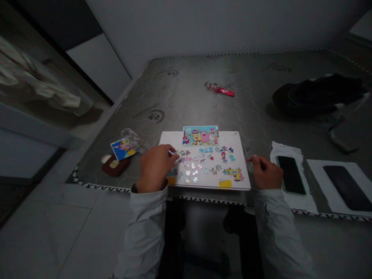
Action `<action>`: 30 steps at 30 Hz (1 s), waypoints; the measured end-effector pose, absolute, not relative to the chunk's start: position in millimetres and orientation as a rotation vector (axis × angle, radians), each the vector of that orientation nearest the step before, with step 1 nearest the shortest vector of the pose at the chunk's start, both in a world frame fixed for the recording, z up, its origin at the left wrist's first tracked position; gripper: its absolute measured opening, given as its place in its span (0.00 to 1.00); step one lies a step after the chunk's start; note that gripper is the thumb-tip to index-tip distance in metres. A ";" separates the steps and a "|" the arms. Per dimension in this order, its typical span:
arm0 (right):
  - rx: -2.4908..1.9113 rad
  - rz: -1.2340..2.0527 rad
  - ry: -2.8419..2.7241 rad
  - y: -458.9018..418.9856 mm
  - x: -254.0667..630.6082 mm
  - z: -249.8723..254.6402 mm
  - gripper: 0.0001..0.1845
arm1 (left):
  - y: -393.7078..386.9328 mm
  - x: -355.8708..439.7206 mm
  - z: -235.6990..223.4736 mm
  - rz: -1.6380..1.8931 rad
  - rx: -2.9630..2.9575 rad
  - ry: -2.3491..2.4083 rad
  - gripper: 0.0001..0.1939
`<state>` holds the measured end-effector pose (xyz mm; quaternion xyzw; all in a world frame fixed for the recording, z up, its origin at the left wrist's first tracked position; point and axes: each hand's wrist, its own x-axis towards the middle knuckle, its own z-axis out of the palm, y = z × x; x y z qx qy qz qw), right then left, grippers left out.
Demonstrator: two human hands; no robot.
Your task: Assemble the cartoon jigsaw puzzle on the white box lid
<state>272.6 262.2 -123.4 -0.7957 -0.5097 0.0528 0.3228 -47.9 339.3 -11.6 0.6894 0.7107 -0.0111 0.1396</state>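
A white board (235, 141) lies on the mattress in front of me with several loose jigsaw pieces (200, 162) spread over it. A colourful cartoon picture card (200, 135) rests at its far edge. My left hand (155, 166) hovers over the board's left side, fingers pinched on a small puzzle piece (172, 153). My right hand (265, 171) rests just off the board's right edge, fingers curled loosely; whether it holds anything I cannot see. A partly joined yellow cluster (235, 173) sits near the right hand.
A clear bag with a picture sheet (126, 147) and a dark red case (115, 165) lie to the left. A red tube (220, 90) lies farther back. Two dark phones (291, 174) (347, 187) rest on white cloth at right, behind them dark clothing (316, 95).
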 end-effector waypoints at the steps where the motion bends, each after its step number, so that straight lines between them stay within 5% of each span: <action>1: -2.099 0.139 -1.323 262.1 271.8 -123.4 0.30 | 340.2 -52.9 -11.2 -0.040 1.974 2.074 0.12; 30: -2.221 0.336 -0.902 273.7 259.6 -126.5 0.34 | 354.7 -113.0 -22.2 0.004 1.769 2.210 0.10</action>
